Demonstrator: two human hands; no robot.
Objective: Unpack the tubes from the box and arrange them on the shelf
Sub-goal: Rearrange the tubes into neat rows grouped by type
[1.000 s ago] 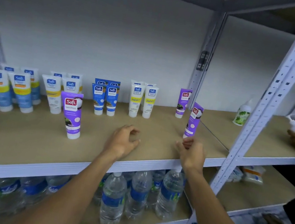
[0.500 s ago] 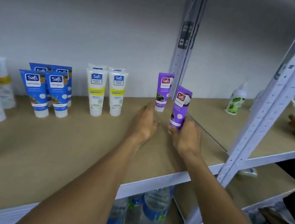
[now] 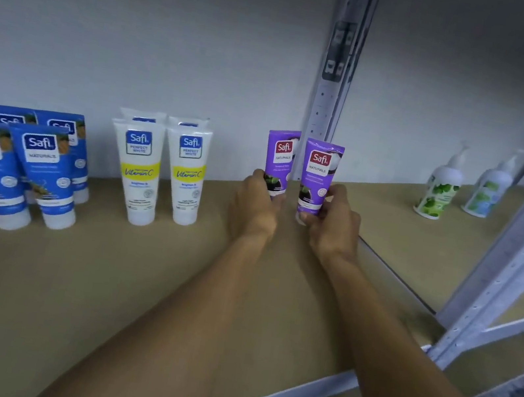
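On the far left of the shelf [image 3: 102, 275] stand the blue tubes [image 3: 21, 168], and next to them the white tubes [image 3: 151, 169], all upright with their caps down. Next comes the left hand [image 3: 254, 205]. Its fingers curl round the low part of the left purple tube [image 3: 280, 158], which stands tall near the back wall. Just beside it, a little nearer to the person, is the right purple tube [image 3: 319, 173]. It is upright too, cap down, with only a thin gap between the two. The right hand [image 3: 334, 226] pinches it low down by the cap. I cannot tell if that cap sits on the shelf yet. Each tube rises straight up from its own hand, so I think the next move is to nudge the two into an even pair and let go. A hard push could tip them. Far to the right, past the grey post [image 3: 333, 82], stand two pump bottles [image 3: 439, 193].
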